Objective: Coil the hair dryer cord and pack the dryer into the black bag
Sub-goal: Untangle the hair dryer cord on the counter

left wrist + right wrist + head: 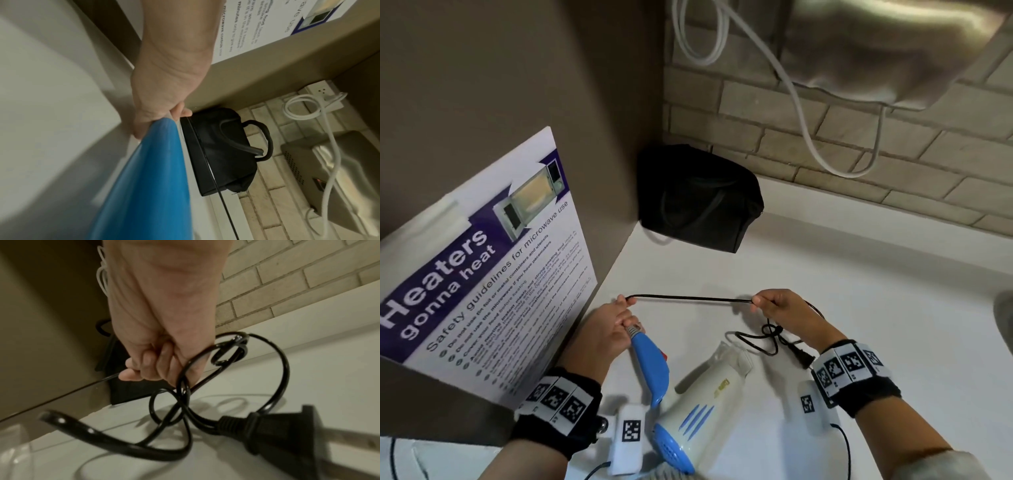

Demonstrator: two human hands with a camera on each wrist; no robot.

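The white hair dryer (705, 397) lies on the white counter (876, 301), its blue handle (650, 363) pointing away from me. My left hand (621, 320) grips the handle's far end, where the black cord (688, 298) comes out, and pinches the cord. My right hand (765, 305) pinches the same cord, so it runs taut between both hands. Below the right hand hang tangled loops (180, 402) and the plug (277, 431). The black bag (698, 198) sits in the back corner, beyond both hands; it also shows behind the left hand (164, 97) as the bag (222, 149).
A brown side panel with a microwave safety poster (482, 267) stands close on the left. A brick wall runs behind the counter. A white cable (791, 96) hangs from a power strip (320, 92) past a metal appliance (876, 51) at upper right.
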